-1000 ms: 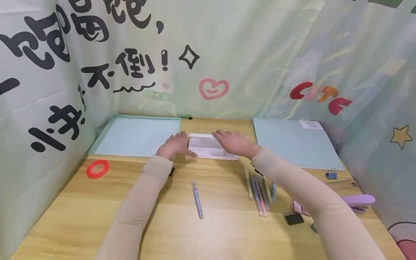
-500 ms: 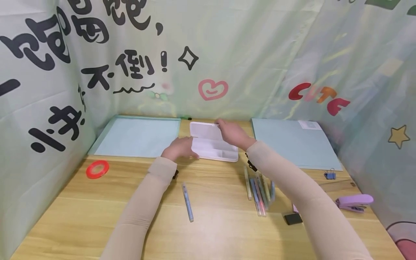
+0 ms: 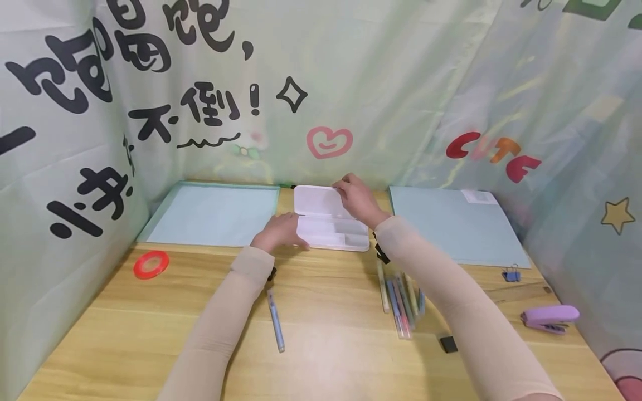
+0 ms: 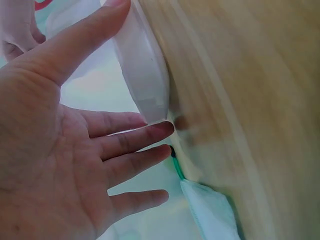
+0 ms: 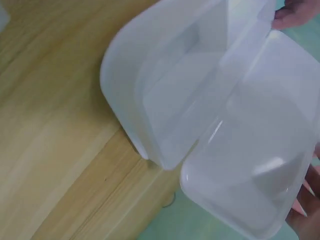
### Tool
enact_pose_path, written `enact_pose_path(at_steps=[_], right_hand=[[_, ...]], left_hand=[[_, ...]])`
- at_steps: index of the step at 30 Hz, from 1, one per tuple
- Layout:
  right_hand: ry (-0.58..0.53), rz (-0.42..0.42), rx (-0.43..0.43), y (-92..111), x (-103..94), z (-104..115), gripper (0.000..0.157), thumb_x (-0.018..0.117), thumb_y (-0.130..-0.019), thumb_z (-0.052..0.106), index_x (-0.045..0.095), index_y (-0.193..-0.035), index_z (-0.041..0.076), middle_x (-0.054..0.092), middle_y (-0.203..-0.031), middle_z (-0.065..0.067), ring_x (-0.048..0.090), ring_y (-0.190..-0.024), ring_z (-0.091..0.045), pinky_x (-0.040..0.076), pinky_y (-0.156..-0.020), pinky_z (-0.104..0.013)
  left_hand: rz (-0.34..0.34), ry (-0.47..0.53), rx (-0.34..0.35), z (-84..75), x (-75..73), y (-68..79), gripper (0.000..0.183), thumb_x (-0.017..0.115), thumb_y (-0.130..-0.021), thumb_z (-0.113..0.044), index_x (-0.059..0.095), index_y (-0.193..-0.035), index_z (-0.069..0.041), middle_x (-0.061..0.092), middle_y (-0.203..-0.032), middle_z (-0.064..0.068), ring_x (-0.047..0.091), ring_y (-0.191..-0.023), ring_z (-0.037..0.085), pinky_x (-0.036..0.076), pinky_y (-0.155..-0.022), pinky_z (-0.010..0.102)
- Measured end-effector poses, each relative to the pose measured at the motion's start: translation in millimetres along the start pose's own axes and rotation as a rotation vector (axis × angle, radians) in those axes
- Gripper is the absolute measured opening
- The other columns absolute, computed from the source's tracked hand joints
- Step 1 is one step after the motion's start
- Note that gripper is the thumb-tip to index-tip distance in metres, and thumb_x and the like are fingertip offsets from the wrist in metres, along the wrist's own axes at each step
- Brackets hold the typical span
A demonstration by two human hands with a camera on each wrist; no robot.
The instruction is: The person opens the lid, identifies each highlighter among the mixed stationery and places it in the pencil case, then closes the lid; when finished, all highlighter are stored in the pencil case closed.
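Observation:
A white pencil case (image 3: 321, 240), long and shallow with compartments inside, lies at the back middle of the table. Its hinged lid (image 3: 316, 201) stands raised along the far side. My left hand (image 3: 281, 229) rests against the case's left end; in the left wrist view the thumb (image 4: 95, 37) lies on the rim, and the fingers are straight and spread. With my right hand (image 3: 358, 199) I grip the lid's far edge near its right corner. In the right wrist view, some fingers (image 5: 306, 202) curl by the lid's edge.
Light blue folders (image 3: 215, 214) lie on both sides of the case. A blue pen (image 3: 276, 322) is in front, and several pens (image 3: 398, 303) lie to the right. Red tape (image 3: 151, 264) is at left; a purple stapler (image 3: 549, 318), ruler (image 3: 521, 292) and binder clip (image 3: 511, 275) are at right.
The lid has swung up and back, raised by my right hand. My left hand has stayed at the case's left end. The blue pen in front has rolled to the left.

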State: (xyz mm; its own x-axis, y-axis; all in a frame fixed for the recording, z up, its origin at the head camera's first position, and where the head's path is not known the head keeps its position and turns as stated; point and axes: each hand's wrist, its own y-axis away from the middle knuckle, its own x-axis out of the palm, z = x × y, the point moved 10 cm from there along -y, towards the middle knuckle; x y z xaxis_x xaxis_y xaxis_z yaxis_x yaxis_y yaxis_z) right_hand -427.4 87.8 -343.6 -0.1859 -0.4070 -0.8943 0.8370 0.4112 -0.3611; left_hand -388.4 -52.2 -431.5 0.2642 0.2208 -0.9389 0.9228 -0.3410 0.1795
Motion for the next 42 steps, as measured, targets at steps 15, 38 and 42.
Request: enact_pose_path(at_steps=[15, 38, 42], right_hand=[[0.119, 0.12, 0.029, 6, 19.8, -10, 0.046, 0.038, -0.092, 0.024, 0.03, -0.132, 0.004, 0.036, -0.133, -0.013, 0.026, -0.125, -0.023, 0.011, -0.104, -0.041], [0.201, 0.148, -0.099, 78, -32.0, 10, 0.055, 0.038, -0.091, 0.04, 0.028, -0.135, 0.008, 0.017, -0.141, -0.014, 0.009, -0.129, -0.026, 0.005, -0.101, -0.052], [0.27, 0.157, -0.082, 94, -38.9, 10, 0.039, 0.046, -0.088, 0.035, 0.051, -0.115, 0.008, 0.037, -0.129, -0.014, 0.029, -0.12, -0.029, 0.02, -0.096, -0.052]], left_hand=[[0.016, 0.025, -0.023, 0.5, 1.2, 3.2, 0.096, 0.069, -0.063, -0.054, 0.026, -0.135, -0.008, 0.04, -0.13, 0.011, 0.03, -0.122, 0.029, 0.013, -0.102, 0.045], [-0.024, 0.059, -0.019, 0.6, -2.5, 5.7, 0.096, 0.07, -0.062, -0.051, 0.027, -0.135, -0.006, 0.03, -0.136, 0.012, 0.015, -0.127, 0.031, 0.005, -0.102, 0.049], [-0.012, 0.06, -0.022, 0.5, -0.6, 5.7, 0.097, 0.07, -0.063, -0.051, 0.025, -0.135, -0.005, 0.028, -0.137, 0.013, 0.014, -0.128, 0.031, 0.004, -0.102, 0.049]])
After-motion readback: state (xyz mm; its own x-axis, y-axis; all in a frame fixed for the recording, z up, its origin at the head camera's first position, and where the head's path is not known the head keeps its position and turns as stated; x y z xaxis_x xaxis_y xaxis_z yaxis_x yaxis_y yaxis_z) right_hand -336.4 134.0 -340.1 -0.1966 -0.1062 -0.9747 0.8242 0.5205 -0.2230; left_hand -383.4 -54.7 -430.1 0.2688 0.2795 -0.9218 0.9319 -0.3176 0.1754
